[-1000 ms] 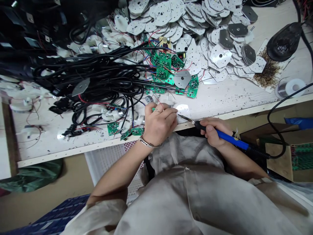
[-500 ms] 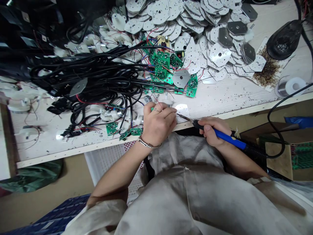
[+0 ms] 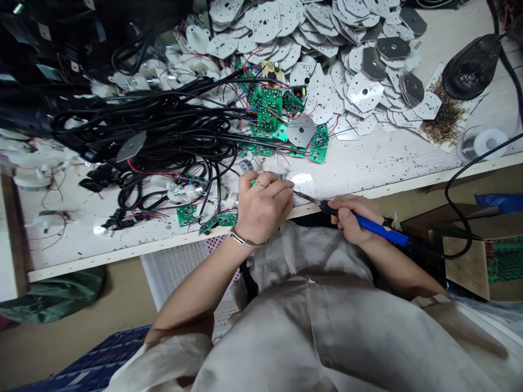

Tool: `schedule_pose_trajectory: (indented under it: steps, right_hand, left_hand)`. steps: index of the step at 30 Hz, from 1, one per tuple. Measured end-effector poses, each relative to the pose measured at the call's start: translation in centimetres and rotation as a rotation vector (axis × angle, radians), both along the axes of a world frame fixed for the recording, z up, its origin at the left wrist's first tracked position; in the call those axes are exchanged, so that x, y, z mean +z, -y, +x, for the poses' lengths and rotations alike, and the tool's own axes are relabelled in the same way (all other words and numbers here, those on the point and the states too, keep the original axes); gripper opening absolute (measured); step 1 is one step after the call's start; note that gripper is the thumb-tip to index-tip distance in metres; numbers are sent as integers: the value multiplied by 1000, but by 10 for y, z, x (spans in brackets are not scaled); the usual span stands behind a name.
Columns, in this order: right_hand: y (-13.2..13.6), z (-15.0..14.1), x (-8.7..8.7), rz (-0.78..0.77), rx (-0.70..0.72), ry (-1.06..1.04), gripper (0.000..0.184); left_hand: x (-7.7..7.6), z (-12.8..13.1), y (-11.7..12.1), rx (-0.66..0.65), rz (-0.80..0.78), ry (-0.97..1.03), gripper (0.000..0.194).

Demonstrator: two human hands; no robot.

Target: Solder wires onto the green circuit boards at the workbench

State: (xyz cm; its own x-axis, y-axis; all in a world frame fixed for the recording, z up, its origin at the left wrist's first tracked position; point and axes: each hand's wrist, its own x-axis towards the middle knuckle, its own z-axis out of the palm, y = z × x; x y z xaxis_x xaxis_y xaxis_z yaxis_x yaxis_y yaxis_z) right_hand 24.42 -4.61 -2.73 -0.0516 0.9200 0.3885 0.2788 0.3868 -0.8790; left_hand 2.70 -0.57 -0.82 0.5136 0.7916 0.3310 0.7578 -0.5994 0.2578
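My right hand [image 3: 354, 216] grips a soldering iron [image 3: 379, 231] by its blue and black handle. The iron's metal tip points left and reaches the fingertips of my left hand [image 3: 265, 207]. Those fingers are bent and pressed together at the near edge of the bench, over a white perforated plate [image 3: 303, 181] that shows partly beyond them. A bit of green and a thin red wire show at the knuckles; what the fingers pinch is hidden beneath them. Green circuit boards [image 3: 227, 219] with wires lie just left of this hand.
Black cables [image 3: 175, 120] are heaped on the left of the bench, with green boards [image 3: 270, 106] at their right end. White plates [image 3: 318, 32] are piled at the back. A dark iron stand [image 3: 469, 68] and a solder spool [image 3: 486, 144] stand at the right.
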Motion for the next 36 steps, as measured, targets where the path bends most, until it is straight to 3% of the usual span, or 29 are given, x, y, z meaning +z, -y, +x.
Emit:
schedule_pose_trajectory:
  steps: [5,10,16,22,26,30,36]
  right_hand:
    - [-3,0,2,-3,17,18,18]
    - [2,2,-1,-26,-3,-45,16]
    - [8,-1,-12,-97,-147,-182,20]
    - [13,1,-11,-128,-162,-368,22]
    - [3,20,0,-12,-284,-235,20]
    - [-31,55,6,193,-451,-40,29]
    - [-90,92,10,271,-428,358,23]
  left_hand:
    - [-1,0,-1,-13,75,-11,11]
    - [-1,0,-1,-8,56,-16,11]
    - [0,0,-2,-28,133,-54,9]
    - [-1,0,-2,-22,166,-68,11]
    - [-2,-3,0,-32,166,-96,5]
    - [-1,-9,3,-57,182,-120,5]
    - [0,-19,8,-105,179,-128,7]
